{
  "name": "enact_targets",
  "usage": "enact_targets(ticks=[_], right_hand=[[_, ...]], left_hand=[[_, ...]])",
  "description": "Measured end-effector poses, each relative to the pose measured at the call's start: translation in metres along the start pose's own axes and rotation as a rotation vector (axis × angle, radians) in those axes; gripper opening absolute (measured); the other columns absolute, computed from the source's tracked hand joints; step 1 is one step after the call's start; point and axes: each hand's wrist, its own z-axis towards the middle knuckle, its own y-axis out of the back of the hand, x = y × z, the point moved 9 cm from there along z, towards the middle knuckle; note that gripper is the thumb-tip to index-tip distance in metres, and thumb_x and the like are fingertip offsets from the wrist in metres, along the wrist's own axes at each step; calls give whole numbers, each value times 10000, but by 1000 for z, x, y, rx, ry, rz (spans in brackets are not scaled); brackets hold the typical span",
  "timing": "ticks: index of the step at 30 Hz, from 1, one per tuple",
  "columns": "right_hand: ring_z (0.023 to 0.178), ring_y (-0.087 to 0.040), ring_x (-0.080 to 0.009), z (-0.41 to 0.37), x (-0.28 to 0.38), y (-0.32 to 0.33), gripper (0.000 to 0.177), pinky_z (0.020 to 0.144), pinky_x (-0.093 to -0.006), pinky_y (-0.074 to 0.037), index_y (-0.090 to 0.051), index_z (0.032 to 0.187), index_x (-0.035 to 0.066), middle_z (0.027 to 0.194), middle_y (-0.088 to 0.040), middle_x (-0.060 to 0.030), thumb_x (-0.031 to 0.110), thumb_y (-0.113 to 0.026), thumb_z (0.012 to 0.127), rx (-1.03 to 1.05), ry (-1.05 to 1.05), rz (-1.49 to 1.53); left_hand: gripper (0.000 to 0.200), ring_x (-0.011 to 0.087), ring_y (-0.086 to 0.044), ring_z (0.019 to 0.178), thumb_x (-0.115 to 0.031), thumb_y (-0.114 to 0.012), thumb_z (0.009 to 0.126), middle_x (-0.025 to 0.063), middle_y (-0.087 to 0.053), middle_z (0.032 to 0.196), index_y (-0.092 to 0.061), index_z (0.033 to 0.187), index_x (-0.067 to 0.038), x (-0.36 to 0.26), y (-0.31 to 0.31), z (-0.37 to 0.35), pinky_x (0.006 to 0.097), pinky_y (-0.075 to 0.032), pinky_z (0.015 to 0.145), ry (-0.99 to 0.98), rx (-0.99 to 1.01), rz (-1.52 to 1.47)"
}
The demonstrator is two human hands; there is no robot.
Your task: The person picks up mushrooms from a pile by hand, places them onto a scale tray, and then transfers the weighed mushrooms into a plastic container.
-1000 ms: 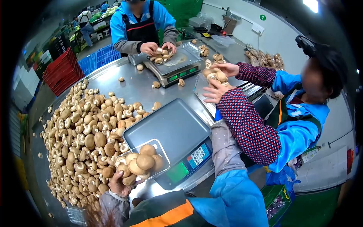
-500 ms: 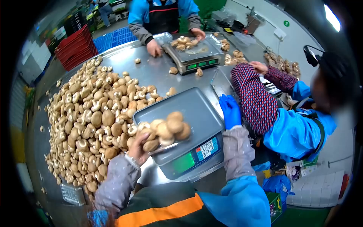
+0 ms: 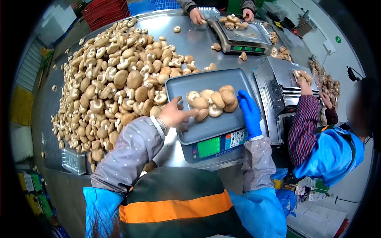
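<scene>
While mushrooms (image 3: 215, 100) rest on the grey scale (image 3: 216, 129) | left hand (image 3: 174, 114) spreads beside them | blue-gloved right hand (image 3: 249, 112) lies straight-fingered opposite | probably light, soft, easily bruised; best cupped from both sides

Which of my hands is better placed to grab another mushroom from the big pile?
Probably your left hand: it's nearer the pile and looks empty. Your gloved right hand is farther off, beyond the mushrooms on the scale.

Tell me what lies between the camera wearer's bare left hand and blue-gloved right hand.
In the head view, a cluster of mushrooms lies between the left hand and the right hand, on the grey weighing tray.
</scene>
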Motion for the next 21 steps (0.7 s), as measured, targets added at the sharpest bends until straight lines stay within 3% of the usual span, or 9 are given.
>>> enact_targets(ticks=[2, 4, 6, 8, 20, 21], right_hand=[[1145, -545, -181, -3, 2, 10, 379, 987, -295, -412, -523, 1305, 26, 1259, -567, -85, 211, -535, 974, -52, -84, 142], [1126, -562, -181, -5, 7, 21, 404, 972, -301, -413, -539, 1284, 26, 1242, -577, -75, 291, -520, 979, -70, -83, 145], [1125, -566, -189, -7, 8, 31, 439, 964, -311, -416, -540, 1281, 25, 1244, -580, -83, 342, -511, 977, -119, -126, 171], [1115, -573, -193, -9, 1, 40, 464, 954, -311, -419, -539, 1286, 34, 1245, -583, -89, 377, -499, 977, -147, -152, 180], [1070, -576, -169, 2, -26, 47, 496, 932, -300, -430, -558, 1271, 42, 1207, -606, -87, 423, -526, 955, -103, -270, 84], [1074, -579, -179, 3, -29, 47, 477, 953, -324, -423, -559, 1267, 41, 1204, -607, -88, 383, -575, 936, -112, -279, 112]], left_hand=[[906, 286, -598, 985, -266, -774, 790, 226, -407, 1325, -202, 1445, -10, 5, 10, -1, 413, -595, 710, -9, 46, -157], [864, 281, -608, 962, -286, -759, 803, 212, -451, 1269, -231, 1430, -12, 5, 22, -10, 394, -585, 729, -17, 23, -263], [768, 231, -613, 948, -299, -740, 818, 146, -557, 1095, -301, 1384, -21, 5, 32, -13, 363, -567, 734, -54, -38, -330], [741, 209, -611, 924, -289, -736, 823, 114, -570, 1048, -314, 1374, -28, 5, 35, -16, 353, -549, 751, -48, -65, -339], [883, 199, -566, 951, -316, -765, 794, 132, -504, 1100, -219, 1403, 15, 5, 21, -15, 347, -525, 798, -25, -89, -293], [881, 201, -567, 954, -315, -767, 792, 135, -501, 1108, -222, 1401, 13, 4, 21, -14, 347, -525, 798, -25, -92, -293]])
